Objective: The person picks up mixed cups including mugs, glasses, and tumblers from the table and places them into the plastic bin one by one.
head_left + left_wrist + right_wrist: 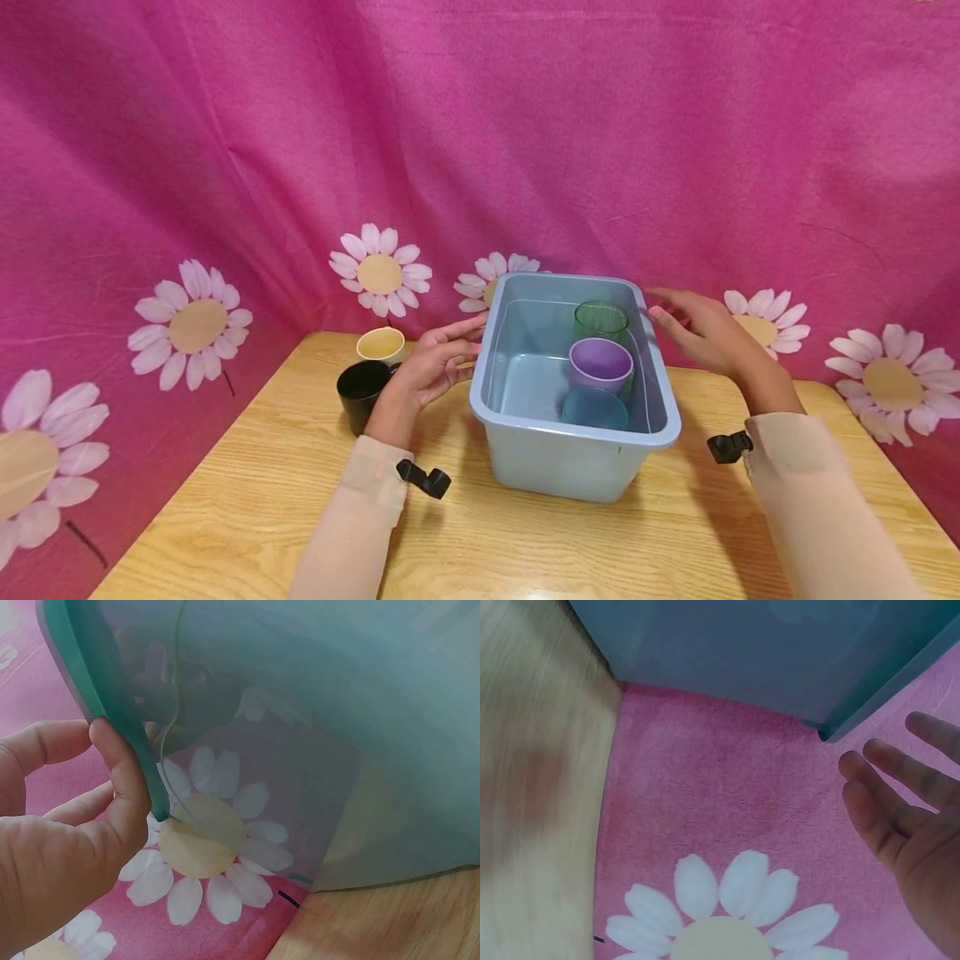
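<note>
A grey-blue plastic tub (566, 462) stands on the table between both hands. Inside, along its right side, are a clear green cup (602, 321), a purple cup (600, 362) and a teal cup (595, 408). My left hand (437, 360) is at the tub's left rim, its fingertips right at the lip (94, 671) in the left wrist view. On the other side, my right hand (701, 332) is beside the right rim with loosely extended fingers (900, 772); the right wrist view shows a gap between them and the tub.
Left of the tub, a black mug (362, 396) stands close by my left wrist, with a pale yellow cup (381, 344) behind it. Pink cloth (570, 150) with daisies rises behind the wooden table (480, 550) and at its sides.
</note>
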The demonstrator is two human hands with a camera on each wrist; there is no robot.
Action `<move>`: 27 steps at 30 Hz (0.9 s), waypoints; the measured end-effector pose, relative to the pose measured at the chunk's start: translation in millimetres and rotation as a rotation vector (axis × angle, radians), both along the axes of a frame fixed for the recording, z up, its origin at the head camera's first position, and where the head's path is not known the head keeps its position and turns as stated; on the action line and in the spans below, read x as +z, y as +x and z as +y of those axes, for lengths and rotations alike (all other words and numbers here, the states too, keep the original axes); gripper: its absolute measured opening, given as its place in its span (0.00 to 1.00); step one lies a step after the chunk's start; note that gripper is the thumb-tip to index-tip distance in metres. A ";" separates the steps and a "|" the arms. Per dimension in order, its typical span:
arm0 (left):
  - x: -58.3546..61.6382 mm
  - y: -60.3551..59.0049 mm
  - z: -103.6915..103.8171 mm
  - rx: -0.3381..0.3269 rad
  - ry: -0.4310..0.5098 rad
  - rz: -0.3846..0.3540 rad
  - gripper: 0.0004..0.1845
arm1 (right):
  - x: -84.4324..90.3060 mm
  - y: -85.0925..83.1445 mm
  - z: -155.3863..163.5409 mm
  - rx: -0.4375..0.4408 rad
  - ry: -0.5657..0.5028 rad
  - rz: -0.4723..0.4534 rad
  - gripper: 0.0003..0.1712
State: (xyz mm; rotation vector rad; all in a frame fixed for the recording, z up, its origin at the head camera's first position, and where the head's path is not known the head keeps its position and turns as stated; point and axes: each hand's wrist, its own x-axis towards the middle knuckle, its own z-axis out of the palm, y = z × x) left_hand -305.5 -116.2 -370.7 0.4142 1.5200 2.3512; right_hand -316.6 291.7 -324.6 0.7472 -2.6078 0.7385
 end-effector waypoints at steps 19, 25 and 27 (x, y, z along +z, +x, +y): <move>0.8 -0.1 -0.7 0.016 -0.023 -0.017 0.28 | -29.9 13.7 -1.4 -0.063 -0.220 -0.092 0.24; -0.3 -0.8 -0.5 0.019 -0.021 -0.024 0.28 | -32.8 15.3 -2.0 -0.091 -0.368 -0.228 0.27; 0.0 -0.7 -0.4 0.019 -0.021 -0.026 0.28 | -34.0 15.0 -1.4 -0.102 -0.410 -0.284 0.29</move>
